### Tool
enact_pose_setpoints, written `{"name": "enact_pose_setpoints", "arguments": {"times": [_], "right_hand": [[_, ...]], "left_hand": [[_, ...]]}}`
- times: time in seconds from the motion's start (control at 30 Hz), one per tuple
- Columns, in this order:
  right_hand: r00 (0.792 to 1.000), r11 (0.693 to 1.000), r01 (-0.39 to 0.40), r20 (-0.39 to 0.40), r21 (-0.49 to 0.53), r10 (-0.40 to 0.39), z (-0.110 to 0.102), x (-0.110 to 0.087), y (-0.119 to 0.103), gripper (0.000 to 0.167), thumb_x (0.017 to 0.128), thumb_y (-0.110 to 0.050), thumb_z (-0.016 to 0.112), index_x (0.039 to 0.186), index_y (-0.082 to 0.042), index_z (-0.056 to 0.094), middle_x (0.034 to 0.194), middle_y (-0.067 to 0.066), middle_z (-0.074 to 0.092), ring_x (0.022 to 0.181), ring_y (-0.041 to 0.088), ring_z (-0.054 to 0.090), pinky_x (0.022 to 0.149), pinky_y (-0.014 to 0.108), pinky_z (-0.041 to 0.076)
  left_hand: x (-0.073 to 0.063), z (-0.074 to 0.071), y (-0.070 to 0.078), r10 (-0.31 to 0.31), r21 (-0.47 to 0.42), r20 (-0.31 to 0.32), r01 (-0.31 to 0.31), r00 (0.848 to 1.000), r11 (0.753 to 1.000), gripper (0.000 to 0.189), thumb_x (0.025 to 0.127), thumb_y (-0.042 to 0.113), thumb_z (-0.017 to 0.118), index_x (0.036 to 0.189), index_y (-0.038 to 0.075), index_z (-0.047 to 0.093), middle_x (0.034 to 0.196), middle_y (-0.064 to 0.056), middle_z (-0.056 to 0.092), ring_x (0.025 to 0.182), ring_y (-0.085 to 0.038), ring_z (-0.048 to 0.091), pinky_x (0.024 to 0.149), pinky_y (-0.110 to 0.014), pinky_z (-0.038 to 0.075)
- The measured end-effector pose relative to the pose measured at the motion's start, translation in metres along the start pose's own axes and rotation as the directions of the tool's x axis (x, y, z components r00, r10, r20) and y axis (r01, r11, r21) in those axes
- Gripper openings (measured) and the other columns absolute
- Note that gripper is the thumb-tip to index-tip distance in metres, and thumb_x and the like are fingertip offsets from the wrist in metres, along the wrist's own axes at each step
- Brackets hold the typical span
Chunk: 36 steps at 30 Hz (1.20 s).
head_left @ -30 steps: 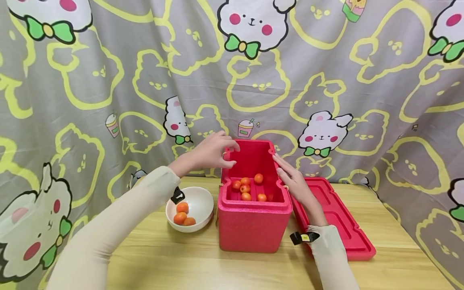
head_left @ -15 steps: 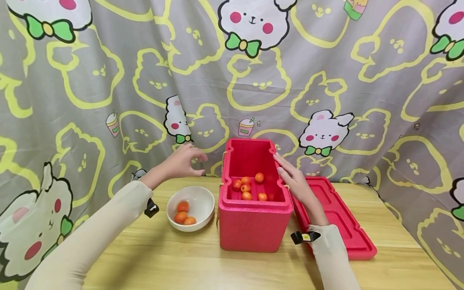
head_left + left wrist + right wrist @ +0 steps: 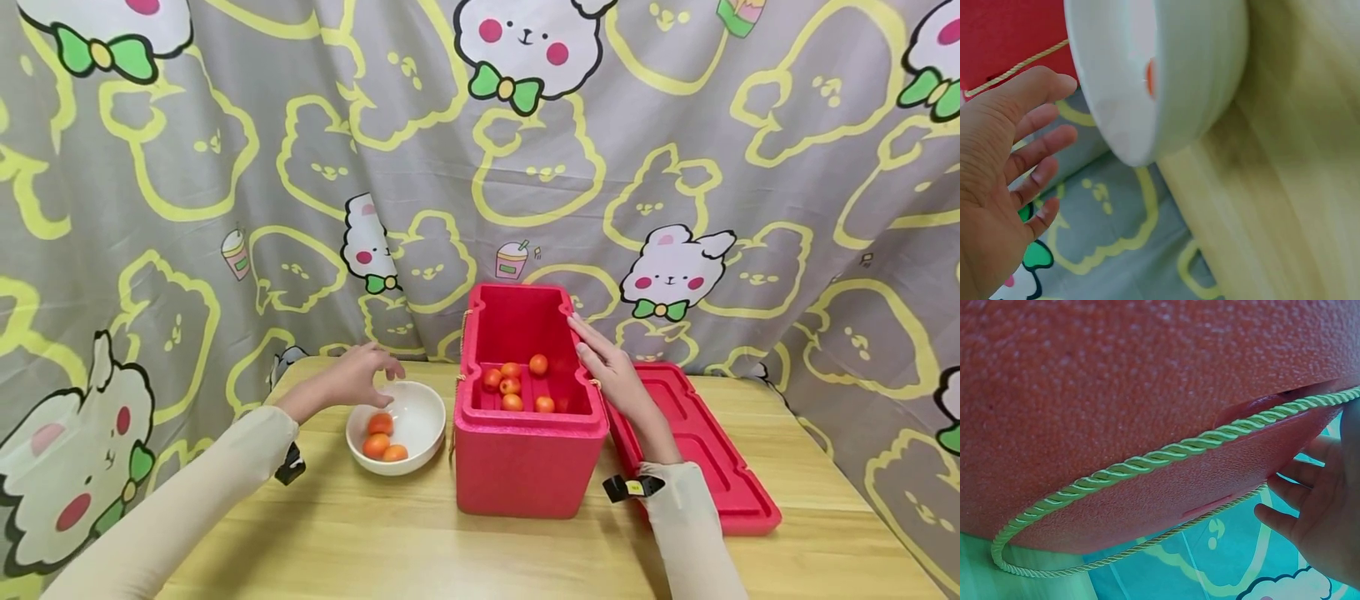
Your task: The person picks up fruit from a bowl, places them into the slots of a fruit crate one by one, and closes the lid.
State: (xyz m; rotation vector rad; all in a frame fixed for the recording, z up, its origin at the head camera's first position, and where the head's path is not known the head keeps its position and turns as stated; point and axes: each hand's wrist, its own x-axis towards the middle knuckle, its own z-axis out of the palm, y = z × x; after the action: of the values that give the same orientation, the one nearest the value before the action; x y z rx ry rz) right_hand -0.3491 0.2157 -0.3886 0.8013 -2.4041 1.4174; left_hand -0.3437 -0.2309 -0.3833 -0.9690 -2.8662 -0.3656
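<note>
My left hand hovers over the far left rim of a white bowl, its fingers loosely bent and holding nothing. Inside that bowl lie 3 small round orange fruits. In the left wrist view the hand is beside the bowl, apart from it, and a bit of orange shows inside. My right hand rests with extended fingers against the right rim of a red foam box. Several similar fruits lie on the box's floor. Their exact kind is hard to tell.
A red lid lies on the wooden table to the right of the box. Twisted cord loops along the box's side. A patterned curtain hangs behind the table.
My left hand has moved from above the box's left rim leftward and down to the bowl. My right hand has stayed at the box's right rim.
</note>
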Motion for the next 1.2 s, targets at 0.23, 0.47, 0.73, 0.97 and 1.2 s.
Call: {"name": "enact_pose_setpoints", "arguments": {"times": [0.23,0.47,0.73,0.97,1.2], "right_hand": [[1.000,1.000,0.004,-0.003,-0.008,-0.004,0.000,0.001,0.001,0.050,0.107,-0.021,0.049,0.156,-0.022,0.041,0.166,0.003,0.033,0.155,0.025,0.029,0.115,0.056,0.035],[1.000,1.000,0.003,0.001,-0.010,-0.003,-0.002,0.002,0.001,0.051,0.107,-0.022,0.049,0.157,-0.021,0.041,0.166,0.002,0.034,0.155,0.025,0.030,0.116,0.031,0.037],[1.000,1.000,0.003,0.003,0.003,-0.003,-0.001,0.001,0.000,0.051,0.107,-0.021,0.049,0.156,-0.020,0.041,0.166,0.003,0.034,0.155,0.026,0.029,0.103,0.005,0.033],[1.000,1.000,0.001,0.001,-0.012,-0.001,-0.001,0.001,0.000,0.051,0.107,-0.021,0.049,0.157,-0.021,0.041,0.166,0.004,0.034,0.154,0.026,0.030,0.115,0.030,0.039],[1.000,1.000,0.000,0.005,-0.018,0.000,-0.001,0.001,-0.001,0.051,0.107,-0.021,0.049,0.157,-0.020,0.041,0.166,0.004,0.034,0.154,0.026,0.030,0.115,0.053,0.036]], "left_hand": [[-0.006,0.011,-0.004,-0.006,-0.018,0.067,0.007,0.998,1.000,0.035,0.074,0.020,0.088,0.106,0.011,0.076,0.095,-0.002,0.074,0.092,-0.027,0.056,0.077,-0.034,0.041],[-0.008,0.014,-0.005,0.003,0.044,0.101,-0.008,0.995,0.999,0.036,0.070,0.018,0.088,0.104,0.012,0.077,0.091,0.002,0.074,0.085,-0.015,0.052,0.078,-0.031,0.039],[-0.012,0.020,-0.004,0.036,0.044,0.093,-0.040,0.995,0.998,0.035,0.070,0.023,0.091,0.101,0.013,0.077,0.087,0.005,0.073,0.082,-0.013,0.048,0.075,-0.029,0.037],[-0.013,0.025,0.000,0.022,0.063,0.094,-0.028,0.995,0.998,0.030,0.071,0.016,0.088,0.098,0.014,0.077,0.088,0.002,0.073,0.082,-0.014,0.049,0.074,-0.030,0.039],[-0.011,0.034,0.005,-0.003,0.084,0.102,-0.006,0.995,0.996,0.024,0.072,0.019,0.087,0.094,0.016,0.076,0.087,0.006,0.072,0.083,-0.014,0.052,0.078,-0.036,0.041]]}}
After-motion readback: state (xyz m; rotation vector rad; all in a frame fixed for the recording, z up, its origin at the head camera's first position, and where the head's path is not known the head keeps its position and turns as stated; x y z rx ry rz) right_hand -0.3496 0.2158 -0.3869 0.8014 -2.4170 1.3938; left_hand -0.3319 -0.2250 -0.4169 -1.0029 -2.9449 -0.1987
